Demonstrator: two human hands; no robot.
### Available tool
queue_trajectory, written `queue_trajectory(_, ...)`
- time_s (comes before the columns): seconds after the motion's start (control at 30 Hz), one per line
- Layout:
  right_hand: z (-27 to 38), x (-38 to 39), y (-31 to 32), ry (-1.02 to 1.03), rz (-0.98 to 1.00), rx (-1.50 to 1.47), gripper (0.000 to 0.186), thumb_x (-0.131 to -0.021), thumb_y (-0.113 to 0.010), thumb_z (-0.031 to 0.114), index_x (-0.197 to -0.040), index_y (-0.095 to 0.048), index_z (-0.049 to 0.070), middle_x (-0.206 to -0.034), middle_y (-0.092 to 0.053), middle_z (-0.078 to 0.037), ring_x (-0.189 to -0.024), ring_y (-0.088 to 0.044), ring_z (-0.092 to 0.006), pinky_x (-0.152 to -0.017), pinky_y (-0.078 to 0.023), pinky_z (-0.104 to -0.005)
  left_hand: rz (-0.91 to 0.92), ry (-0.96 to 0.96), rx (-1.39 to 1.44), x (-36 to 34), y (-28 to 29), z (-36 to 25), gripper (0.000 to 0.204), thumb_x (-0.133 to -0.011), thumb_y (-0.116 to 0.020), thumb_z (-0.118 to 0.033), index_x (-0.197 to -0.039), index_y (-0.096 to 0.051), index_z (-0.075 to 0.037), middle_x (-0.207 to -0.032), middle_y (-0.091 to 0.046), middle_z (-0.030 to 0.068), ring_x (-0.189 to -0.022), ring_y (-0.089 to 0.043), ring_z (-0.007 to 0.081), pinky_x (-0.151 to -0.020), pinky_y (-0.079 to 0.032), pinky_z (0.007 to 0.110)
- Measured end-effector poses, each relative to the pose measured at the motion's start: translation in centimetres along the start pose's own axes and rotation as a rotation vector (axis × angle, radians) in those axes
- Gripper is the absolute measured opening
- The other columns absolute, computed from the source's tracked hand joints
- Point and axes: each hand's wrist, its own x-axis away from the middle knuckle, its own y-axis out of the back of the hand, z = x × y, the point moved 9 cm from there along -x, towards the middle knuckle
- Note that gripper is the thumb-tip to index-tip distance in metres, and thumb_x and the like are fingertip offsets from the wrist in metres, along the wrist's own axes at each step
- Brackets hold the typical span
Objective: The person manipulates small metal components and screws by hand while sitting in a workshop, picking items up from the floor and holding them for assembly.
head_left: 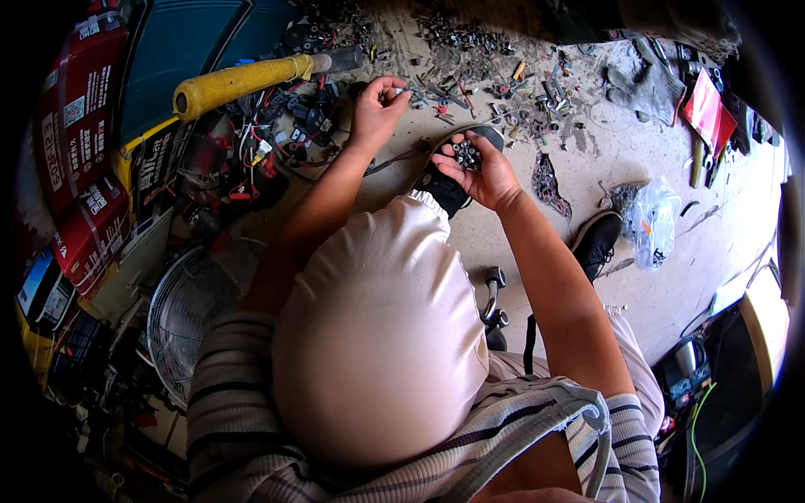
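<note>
Over the toe of a dark shoe (443, 191), the right hand (480, 168) is cupped around a cluster of small metal parts (467, 154), the underside hidden by palm and fingers; individual shapes are too small to identify with certainty. The left hand (381, 105), to its left, has thumb and fingers drawn together; a bluish-grey speck shows at the tips, but whether anything is gripped cannot be told. The view's dark rim cuts into the red boxes (84, 92) at left. The floor (482, 239) is pale, stained and littered with loose hardware (553, 92). A yellow-handled tool (243, 84) extends over dark parts and wires (310, 121); a round wire guard (197, 310) stands nearer the body. A clear plastic bag (656, 222) lies at right. The cluster is roundish; its long axis cannot be determined.
</note>
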Motion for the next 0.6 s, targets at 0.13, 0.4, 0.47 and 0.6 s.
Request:
queue_trajectory(0.13, 0.0, -0.1, 0.1, -0.001, 0.036, 0.006, 0.026, -0.095, -0.04, 0.026, -0.097, -0.051, 0.003, -0.091, -0.061, -0.016, -0.094, -0.062, -0.0361, -0.08, -0.056, -0.0401, 0.016, 0.01, 0.011, 0.4, 0.2, 0.2, 0.014, -0.08, -0.064, -0.004, -0.092, -0.057, -0.003, -0.068, -0.045, -0.0069, -0.061, -0.039, 0.0012, -0.054, -0.032, 0.017)
queue_trajectory(0.4, -0.1, -0.2, 0.1, -0.007, 0.042, 0.006, 0.026, -0.096, -0.039, 0.026, -0.097, -0.051, 0.003, -0.091, -0.061, -0.016, -0.095, -0.061, -0.0365, -0.08, -0.056, -0.0403, 0.034, 0.219, 0.409, 1.1, 1.8, 3.3, 0.011, -0.085, -0.055, -0.011, -0.095, -0.052, -0.006, -0.074, -0.05, -0.0037, -0.061, -0.043, 0.0034, -0.054, -0.036, 0.018)
queue_trajectory(0.47, 0.0, -0.1, 0.1, -0.003, 0.044, 0.009, 0.026, -0.095, -0.039, 0.026, -0.097, -0.051, 0.003, -0.091, -0.061, -0.016, -0.095, -0.062, -0.0366, -0.08, -0.055, -0.0405, 0.038, 0.266, 0.387, 1.0, 1.3, 3.4, 0.011, -0.085, -0.054, -0.011, -0.095, -0.053, -0.006, -0.073, -0.05, -0.0034, -0.06, -0.043, 0.0037, -0.053, -0.036, 0.019)
queue_trajectory(0.6, -0.2, -0.2, 0.1, -0.014, 0.039, 0.017, 0.026, -0.095, -0.04, 0.026, -0.097, -0.051, 0.003, -0.092, -0.061, -0.017, -0.095, -0.061, -0.0365, -0.08, -0.055, -0.0406, 0.046, 0.114, -0.065, 0.2, 0.6, 2.2, 0.007, -0.081, -0.057, -0.01, -0.086, -0.057, -0.006, -0.07, -0.053, -0.0001, -0.058, -0.046, 0.0072, -0.053, -0.037, 0.022)
